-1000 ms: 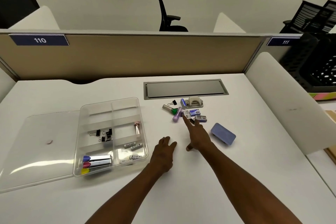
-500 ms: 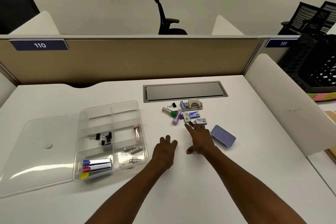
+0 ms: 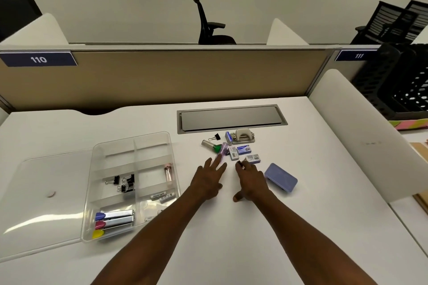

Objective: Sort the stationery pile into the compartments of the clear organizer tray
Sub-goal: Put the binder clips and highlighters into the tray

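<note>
The clear organizer tray (image 3: 89,192) lies left of centre; it holds black binder clips (image 3: 122,183), a pink tube (image 3: 168,172), white labelled tubes (image 3: 162,195) and metal items with blue, pink and yellow ends (image 3: 113,222). The pile sits to its right: a green-capped tube (image 3: 212,146), a purple tube (image 3: 222,150), a loose binder clip (image 3: 215,137), a hole punch (image 3: 243,136) and small staple boxes (image 3: 243,149). My left hand (image 3: 208,180) reaches out flat, its fingertips at the purple tube. My right hand (image 3: 251,180) lies beside it, thumb spread, fingertips at a small black item (image 3: 239,164).
The tray's clear lid (image 3: 46,192) lies flat left of the tray. A lilac case (image 3: 280,180) rests right of my right hand. A grey cable hatch (image 3: 231,118) is set into the desk behind the pile. A white divider (image 3: 370,146) bounds the right side.
My left hand has moved forward from beside the tray to the purple tube. My right hand has drawn back slightly from the staple boxes, and a small black item now lies at its fingertips.
</note>
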Available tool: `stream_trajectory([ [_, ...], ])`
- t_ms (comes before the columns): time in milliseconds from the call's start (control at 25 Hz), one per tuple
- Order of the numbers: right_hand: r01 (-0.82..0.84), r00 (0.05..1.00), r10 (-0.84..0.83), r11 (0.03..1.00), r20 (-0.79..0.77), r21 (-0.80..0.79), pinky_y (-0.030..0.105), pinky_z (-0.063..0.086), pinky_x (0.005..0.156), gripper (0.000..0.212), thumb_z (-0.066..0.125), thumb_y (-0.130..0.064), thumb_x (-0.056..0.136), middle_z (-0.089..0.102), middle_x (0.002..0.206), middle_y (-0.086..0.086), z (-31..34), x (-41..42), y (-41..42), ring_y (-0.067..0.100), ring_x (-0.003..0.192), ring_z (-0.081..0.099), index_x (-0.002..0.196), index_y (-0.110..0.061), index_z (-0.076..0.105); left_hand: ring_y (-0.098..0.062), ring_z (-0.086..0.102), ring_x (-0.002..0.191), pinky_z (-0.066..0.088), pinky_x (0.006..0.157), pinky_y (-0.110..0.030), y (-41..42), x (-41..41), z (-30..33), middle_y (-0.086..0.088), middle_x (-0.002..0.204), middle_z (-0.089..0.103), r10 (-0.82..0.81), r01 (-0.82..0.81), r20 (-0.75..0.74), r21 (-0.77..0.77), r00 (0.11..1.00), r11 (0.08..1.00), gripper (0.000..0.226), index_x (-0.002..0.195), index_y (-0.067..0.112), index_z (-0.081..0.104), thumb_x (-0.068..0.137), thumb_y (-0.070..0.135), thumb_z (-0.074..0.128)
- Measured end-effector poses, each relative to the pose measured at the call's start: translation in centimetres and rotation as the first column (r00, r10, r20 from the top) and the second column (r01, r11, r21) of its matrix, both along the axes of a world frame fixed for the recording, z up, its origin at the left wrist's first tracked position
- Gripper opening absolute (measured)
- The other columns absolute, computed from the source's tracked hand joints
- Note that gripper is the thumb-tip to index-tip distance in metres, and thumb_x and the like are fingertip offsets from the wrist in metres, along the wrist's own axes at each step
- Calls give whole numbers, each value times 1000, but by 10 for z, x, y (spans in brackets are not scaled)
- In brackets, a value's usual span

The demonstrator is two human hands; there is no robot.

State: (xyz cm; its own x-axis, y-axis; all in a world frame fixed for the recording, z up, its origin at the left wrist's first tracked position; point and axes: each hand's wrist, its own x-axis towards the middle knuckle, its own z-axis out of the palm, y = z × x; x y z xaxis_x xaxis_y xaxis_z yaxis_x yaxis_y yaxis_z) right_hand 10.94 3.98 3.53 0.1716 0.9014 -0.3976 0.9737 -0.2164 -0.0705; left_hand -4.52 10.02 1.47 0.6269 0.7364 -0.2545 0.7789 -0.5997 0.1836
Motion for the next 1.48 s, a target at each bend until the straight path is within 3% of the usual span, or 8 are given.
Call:
stream_trajectory([
  [120, -16, 1000, 17, 999, -13, 48, 43, 36, 109, 117, 87, -51, 62, 28, 153, 12, -4, 5, -4, 32, 139, 31, 154, -22, 21, -31, 22, 144, 27, 116, -44, -3, -4, -2, -10, 161, 14, 34, -36, 28, 72, 999, 997, 76, 151, 18, 22, 90, 39, 63],
  [240, 34, 999, -32, 998, -32, 60, 50, 31, 114, 131, 87, -58, 57, 14, 160, 13, -8, 11, -4, 34, 146, 20, 156, -26, 7, -31, 34, 134, 30, 111, -43, -13, -8, -3, -15, 150, 34, 98, -109, 69, 176, 993, 978, 70, 145, 14, 33, 88, 42, 63],
  [400, -21, 1000, 21, 1000, -12, -15, 51, 24, 117, 137, 87, -58, 55, 9, 164, 10, -4, 11, 9, 34, 150, 13, 156, -23, 1, -35, 19, 146, 20, 117, -47, -20, 2, -3, -17, 159, 20, 60, -80, 111, 182, 992, 980, 67, 145, 13, 34, 90, 34, 65],
  [560, -80, 997, 80, 997, 12, -11, 45, 32, 112, 119, 87, -56, 58, 30, 156, 11, -3, 9, 10, 32, 142, 28, 152, -19, 24, -31, 10, 150, 13, 120, -44, -6, 26, -3, -14, 161, 18, -27, -1, 163, 171, 986, 985, 69, 148, 13, 33, 90, 25, 66],
  [760, -20, 998, 24, 998, -55, 64, 43, 34, 110, 117, 86, -55, 60, 28, 155, 10, -9, 13, -2, 31, 142, 25, 154, -27, 22, -33, 5, 150, 6, 121, -49, 40, 47, 0, -14, 162, 11, 15, -10, -28, 178, 1000, 984, 76, 153, 13, 19, 92, 22, 62],
  [960, 126, 975, -95, 981, -203, 145, 44, 33, 113, 133, 90, -53, 55, 9, 164, 6, -16, 16, -15, 30, 148, 18, 155, -38, 3, -34, 36, 137, 12, 119, -55, 56, 54, -8, -15, 153, 33, -42, 59, -122, 134, 992, 989, 64, 152, 14, 22, 97, 28, 52],
  [1280, 408, 878, -302, 878, -372, 251, 36, 44, 99, 126, 89, -56, 52, 38, 144, 7, -34, 16, -37, 26, 129, 42, 152, -26, 19, -28, 55, 115, 25, 113, -47, 44, 61, -18, -8, 125, 59, -1, -11, 56, 218, 998, 976, 45, 136, 16, 43, 93, 18, 57],
  [1480, 613, 745, -410, 733, -526, 296, 34, 44, 95, 86, 87, -54, 59, 52, 122, 4, -52, 7, -47, 22, 118, 48, 130, -18, 53, -27, 62, 98, 46, 89, -33, 38, 54, -16, -8, 110, 64, 150, -231, 486, 112, 861, 967, 37, 124, 14, 60, 88, 17, 65],
])
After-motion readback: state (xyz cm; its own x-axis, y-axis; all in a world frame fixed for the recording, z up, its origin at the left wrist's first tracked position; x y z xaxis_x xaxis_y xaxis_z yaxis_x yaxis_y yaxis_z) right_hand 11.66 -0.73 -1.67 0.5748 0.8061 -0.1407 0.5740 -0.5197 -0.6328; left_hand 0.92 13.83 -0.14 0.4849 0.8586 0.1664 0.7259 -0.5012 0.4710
